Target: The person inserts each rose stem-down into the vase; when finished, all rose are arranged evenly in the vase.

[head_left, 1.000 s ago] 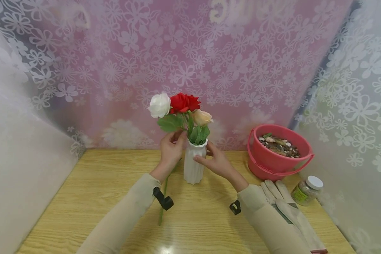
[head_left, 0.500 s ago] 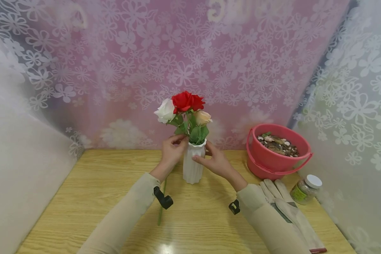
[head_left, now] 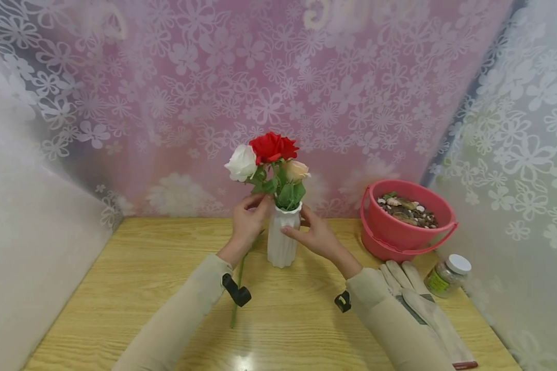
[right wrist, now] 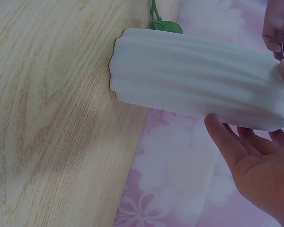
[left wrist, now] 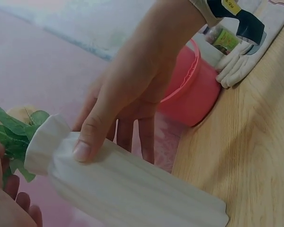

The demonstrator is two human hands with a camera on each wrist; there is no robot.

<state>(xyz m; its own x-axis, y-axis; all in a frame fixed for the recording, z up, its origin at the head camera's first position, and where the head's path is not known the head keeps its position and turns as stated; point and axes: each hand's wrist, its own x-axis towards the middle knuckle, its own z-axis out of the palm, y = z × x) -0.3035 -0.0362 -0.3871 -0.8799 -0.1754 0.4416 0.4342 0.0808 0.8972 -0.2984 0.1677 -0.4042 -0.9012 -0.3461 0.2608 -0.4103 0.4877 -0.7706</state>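
Note:
A white ribbed vase stands upright on the wooden table. From its mouth rise red blooms, a peach rose and green leaves. My right hand holds the vase near its top, thumb in front and fingers at the far side, as the left wrist view also shows. Left of the mouth, my left hand pinches among the stems below a white rose. Its fingertips are partly hidden by leaves. Beneath the left forearm a green stem lies on the table; a leaf shows behind the vase.
A pink bucket with pebbles and shells stands at the back right. Beside it are work gloves and a white-lidded jar. Flower-patterned sheeting closes off the back and both sides.
The white rose has shifted right and slightly down, closer to the red blooms. My left hand moved toward the vase mouth, then slightly back left. The right hand stays on the vase.

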